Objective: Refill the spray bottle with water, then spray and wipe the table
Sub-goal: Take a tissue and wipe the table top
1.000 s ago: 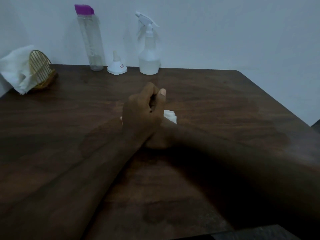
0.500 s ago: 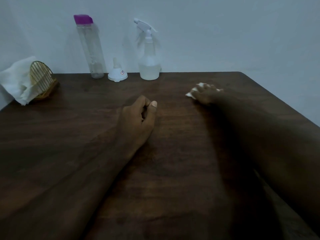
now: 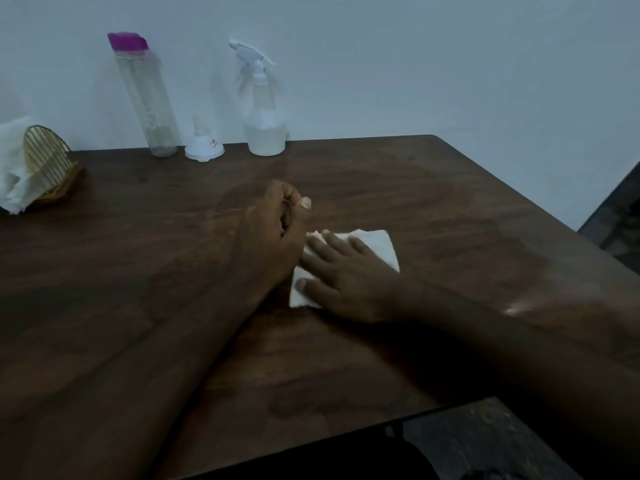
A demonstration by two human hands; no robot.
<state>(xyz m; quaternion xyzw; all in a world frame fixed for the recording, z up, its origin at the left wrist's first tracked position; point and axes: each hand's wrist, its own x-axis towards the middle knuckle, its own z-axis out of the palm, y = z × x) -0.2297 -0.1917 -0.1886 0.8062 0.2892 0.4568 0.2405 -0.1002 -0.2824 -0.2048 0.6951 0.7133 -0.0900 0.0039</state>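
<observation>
A white folded tissue (image 3: pixel 379 247) lies flat near the middle of the dark wooden table (image 3: pixel 433 188). My right hand (image 3: pixel 346 275) presses on it with the fingers spread. Just to its left my left hand (image 3: pixel 273 233) rests on the table as a loose fist with nothing in it. The clear spray bottle (image 3: pixel 263 109) with a white trigger head stands at the back edge by the wall, partly filled with water. A tall clear water bottle (image 3: pixel 147 98) with a purple cap stands left of it, and a small white funnel (image 3: pixel 204 147) sits upside down between them.
A wire napkin holder (image 3: pixel 48 164) with white tissues (image 3: pixel 12 168) stands at the far left of the table. The wall runs right behind the bottles. The table's right edge and near edge drop off to a dark floor (image 3: pixel 485 441).
My right hand has swept the tissue from the far right of the table back to the middle, beside my left hand. The left fist has stayed in place.
</observation>
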